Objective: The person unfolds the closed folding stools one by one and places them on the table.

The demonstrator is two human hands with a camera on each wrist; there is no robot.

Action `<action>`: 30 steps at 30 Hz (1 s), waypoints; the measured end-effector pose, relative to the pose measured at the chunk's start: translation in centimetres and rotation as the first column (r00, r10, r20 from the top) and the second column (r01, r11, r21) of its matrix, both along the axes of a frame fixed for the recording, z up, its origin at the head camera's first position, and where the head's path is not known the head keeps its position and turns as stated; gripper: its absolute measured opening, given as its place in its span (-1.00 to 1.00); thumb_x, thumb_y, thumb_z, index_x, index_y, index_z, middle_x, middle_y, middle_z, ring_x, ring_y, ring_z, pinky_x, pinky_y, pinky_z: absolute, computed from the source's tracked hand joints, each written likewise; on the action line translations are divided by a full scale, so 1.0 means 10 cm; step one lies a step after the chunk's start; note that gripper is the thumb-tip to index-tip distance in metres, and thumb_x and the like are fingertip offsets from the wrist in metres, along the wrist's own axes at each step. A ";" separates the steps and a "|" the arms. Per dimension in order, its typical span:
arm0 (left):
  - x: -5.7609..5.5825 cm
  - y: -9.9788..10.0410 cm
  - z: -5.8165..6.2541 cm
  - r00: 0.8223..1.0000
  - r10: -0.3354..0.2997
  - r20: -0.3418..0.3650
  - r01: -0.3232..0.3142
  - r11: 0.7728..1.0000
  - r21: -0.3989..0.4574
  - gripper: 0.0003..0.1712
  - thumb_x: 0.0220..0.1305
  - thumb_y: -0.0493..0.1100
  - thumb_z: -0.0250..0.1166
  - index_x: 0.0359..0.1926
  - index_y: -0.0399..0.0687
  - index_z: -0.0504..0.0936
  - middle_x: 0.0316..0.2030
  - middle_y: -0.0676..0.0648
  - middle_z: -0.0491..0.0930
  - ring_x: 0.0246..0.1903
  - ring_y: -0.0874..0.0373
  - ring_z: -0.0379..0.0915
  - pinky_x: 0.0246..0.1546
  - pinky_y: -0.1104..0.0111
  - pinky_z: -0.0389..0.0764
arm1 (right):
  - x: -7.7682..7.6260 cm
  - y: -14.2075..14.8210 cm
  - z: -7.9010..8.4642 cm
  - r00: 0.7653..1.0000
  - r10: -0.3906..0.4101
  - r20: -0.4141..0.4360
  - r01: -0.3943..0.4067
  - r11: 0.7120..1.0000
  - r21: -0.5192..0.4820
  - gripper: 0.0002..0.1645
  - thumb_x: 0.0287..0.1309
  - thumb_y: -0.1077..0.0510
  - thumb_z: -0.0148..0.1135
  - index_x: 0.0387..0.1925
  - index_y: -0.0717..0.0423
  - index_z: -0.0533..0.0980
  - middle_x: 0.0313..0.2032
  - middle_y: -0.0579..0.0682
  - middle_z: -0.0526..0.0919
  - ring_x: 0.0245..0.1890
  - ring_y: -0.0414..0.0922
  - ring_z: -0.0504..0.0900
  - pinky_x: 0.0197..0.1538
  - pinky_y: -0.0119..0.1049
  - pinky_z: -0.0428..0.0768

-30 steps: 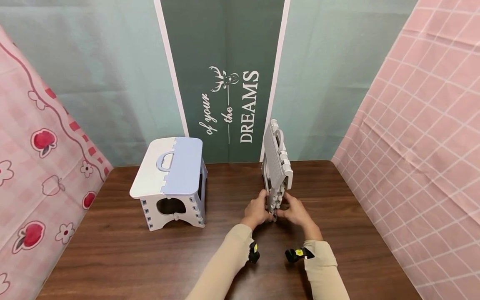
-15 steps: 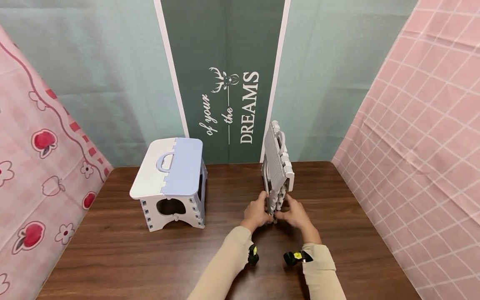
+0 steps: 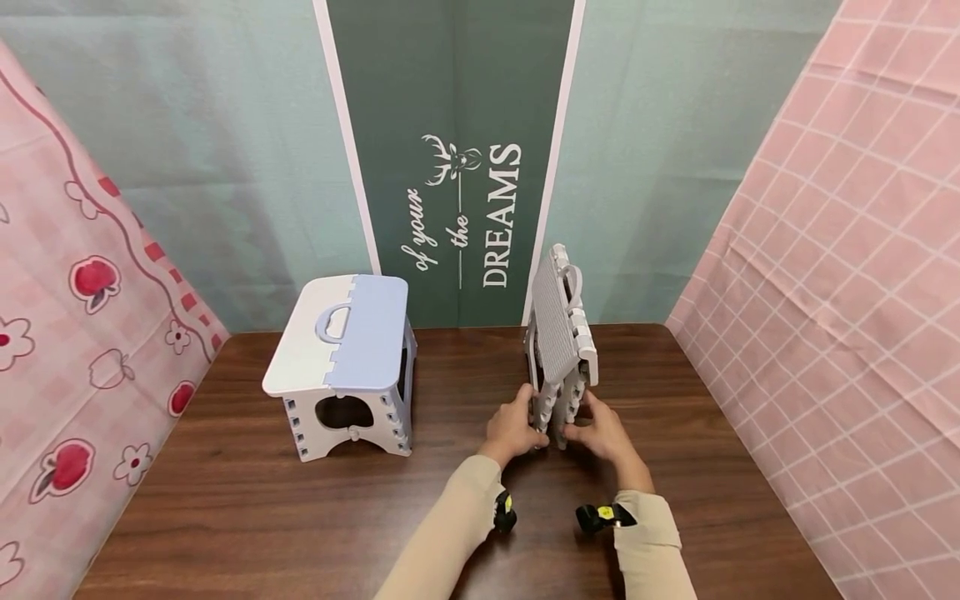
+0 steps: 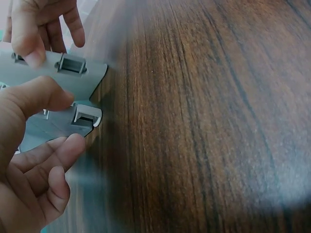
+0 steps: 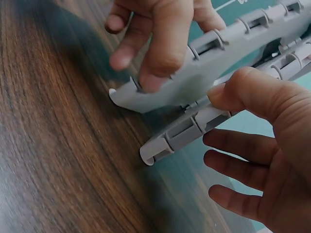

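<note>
A grey folding stool stands half folded on the table, its ridged top creased into a steep peak with a carry handle along the fold. My left hand pinches the lower edge of its left leg panel. On the other side, my right hand pinches the right leg panel between thumb and fingers, as the right wrist view also shows. A narrow gap parts the two panels near the tabletop. Part of each hand's fingers is hidden behind the panels in the head view.
Left of my hands stands an unfolded white and blue stool with a blue handle. Both stools are on a dark wooden table. A green cloth hangs behind, with pink cloths at both sides.
My right hand has moved slightly right with the right leg panel. The gap between the leg panels has widened and the stool's top has spread a little. My left hand stays nearly in place.
</note>
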State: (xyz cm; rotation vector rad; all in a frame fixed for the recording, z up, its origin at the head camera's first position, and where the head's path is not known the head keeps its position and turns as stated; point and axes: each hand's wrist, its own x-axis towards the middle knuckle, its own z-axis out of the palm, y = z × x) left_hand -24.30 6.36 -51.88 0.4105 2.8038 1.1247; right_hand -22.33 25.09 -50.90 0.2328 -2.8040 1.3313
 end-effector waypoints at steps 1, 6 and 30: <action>0.00 0.00 0.00 1.000 -0.001 -0.005 0.001 1.000 -0.003 -0.20 -0.27 -0.07 0.54 0.02 0.27 0.30 -0.50 0.15 0.51 -0.55 0.21 0.41 -0.59 0.28 0.37 | 0.00 0.02 0.00 1.000 0.002 0.001 -0.002 1.000 -0.001 -0.32 -0.15 0.28 0.39 0.08 0.24 0.35 -0.15 0.23 0.59 -0.09 0.17 0.53 -0.06 0.03 0.45; 0.00 -0.01 0.01 1.000 -0.007 -0.008 0.007 0.999 -0.032 -0.22 -0.25 -0.04 0.53 0.03 0.26 0.29 -0.55 0.15 0.49 -0.59 0.21 0.39 -0.62 0.28 0.36 | 0.02 0.08 -0.02 1.000 0.024 0.011 -0.024 0.999 -0.029 -0.31 -0.11 0.28 0.38 0.12 0.24 0.33 -0.11 0.26 0.57 -0.09 0.18 0.53 -0.07 0.04 0.46; -0.01 -0.07 0.04 0.999 -0.034 0.016 0.035 0.999 -0.041 -0.24 -0.20 -0.06 0.52 0.01 0.21 0.26 -0.59 0.14 0.43 -0.65 0.21 0.35 -0.64 0.31 0.33 | 0.02 0.23 -0.08 0.999 0.053 0.005 -0.052 0.993 -0.107 -0.34 -0.07 0.29 0.37 0.10 0.16 0.30 -0.07 0.25 0.55 -0.08 0.11 0.50 -0.08 -0.03 0.45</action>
